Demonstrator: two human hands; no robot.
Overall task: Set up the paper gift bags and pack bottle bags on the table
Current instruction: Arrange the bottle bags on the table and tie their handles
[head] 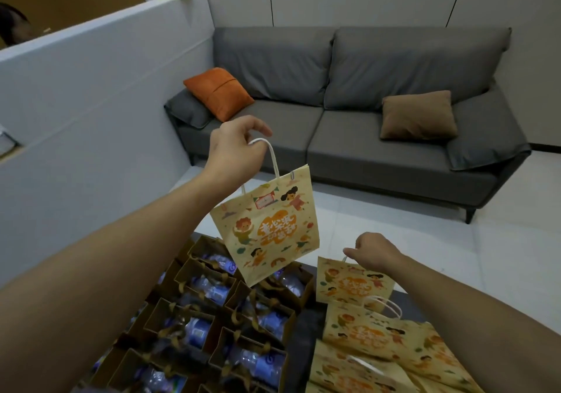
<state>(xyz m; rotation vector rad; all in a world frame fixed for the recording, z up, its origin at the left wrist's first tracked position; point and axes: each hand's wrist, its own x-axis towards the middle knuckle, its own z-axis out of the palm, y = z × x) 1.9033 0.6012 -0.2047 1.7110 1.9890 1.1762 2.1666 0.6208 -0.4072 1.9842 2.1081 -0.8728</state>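
On the table (306,326) brown bottle bags (218,316) fill the left side and flat gift bags (379,341) pile along its right edge. My left hand (235,152) curls round the raised bag's (267,228) handle, hanging long-axis down over the far bottle bags. My right hand (375,254), nearer the pile, pinches another bag's (349,283) top at the far edge.

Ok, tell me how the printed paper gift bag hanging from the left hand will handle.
The yellow printed paper gift bag probably is light: it dangles tilted from the left hand. It looks flat, so likely empty and floppy. Its thin white handle might tear if yanked.
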